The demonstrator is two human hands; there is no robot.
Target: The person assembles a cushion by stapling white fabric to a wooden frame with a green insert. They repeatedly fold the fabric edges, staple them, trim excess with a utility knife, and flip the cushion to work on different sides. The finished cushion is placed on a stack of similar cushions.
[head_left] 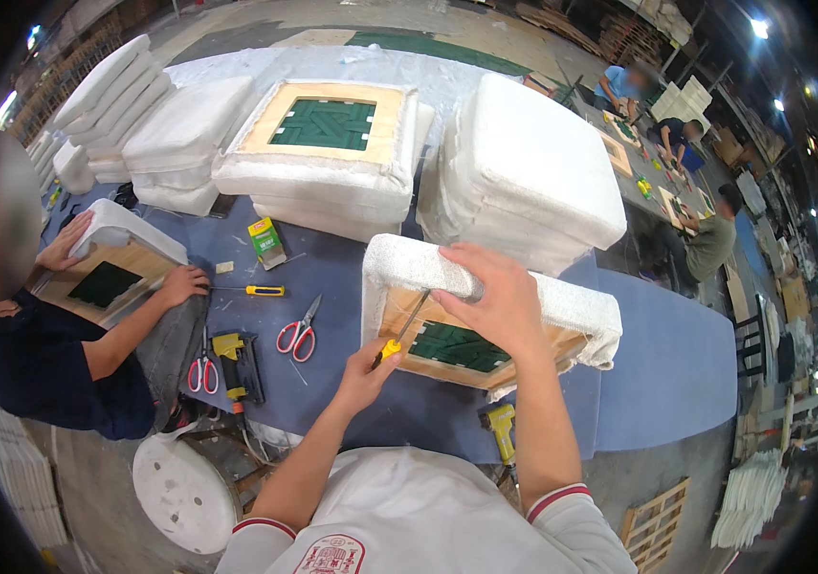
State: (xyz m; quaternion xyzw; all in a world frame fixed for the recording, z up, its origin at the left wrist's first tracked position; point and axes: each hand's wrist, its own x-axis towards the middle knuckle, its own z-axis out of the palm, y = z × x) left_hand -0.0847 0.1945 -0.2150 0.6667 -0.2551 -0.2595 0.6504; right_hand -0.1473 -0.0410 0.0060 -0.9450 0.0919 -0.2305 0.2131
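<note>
A padded seat (574,304) with white fabric stands tilted in front of me, its wooden underside and green webbing (452,346) facing me. My left hand (363,378) is closed round the yellow handle of a screwdriver (390,348). The thin metal shaft slants up to the fabric edge, close to my right thumb. My right hand (497,295) grips the seat's upper padded edge, fingers over the top and thumb on the inner side. Near the table's front edge, a yellow staple gun (500,430) lies beside the seat.
Stacked white seats (533,158) line the table's far side. Red-handled scissors (298,335), another screwdriver (264,291), a green box (265,242) and a second staple gun (233,364) lie to the left. A co-worker there handles another seat (108,277); others work far right.
</note>
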